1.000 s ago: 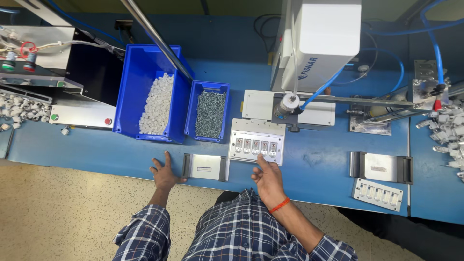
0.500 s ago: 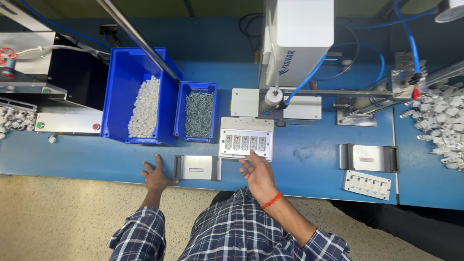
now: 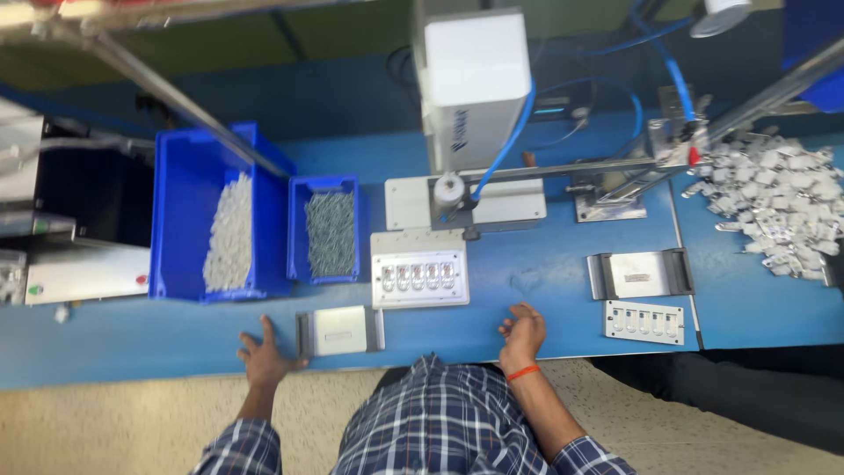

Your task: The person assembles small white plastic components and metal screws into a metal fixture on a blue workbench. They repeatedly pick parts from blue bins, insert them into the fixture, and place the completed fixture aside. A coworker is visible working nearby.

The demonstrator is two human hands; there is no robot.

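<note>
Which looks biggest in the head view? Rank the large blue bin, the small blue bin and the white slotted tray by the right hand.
1. large blue bin
2. small blue bin
3. white slotted tray, beside the right hand

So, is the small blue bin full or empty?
Partly full: the small blue bin holds a grey heap of small parts covering most of its floor.

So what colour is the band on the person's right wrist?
Orange-red; the wrist band shows just below the right hand in the head view.
</note>
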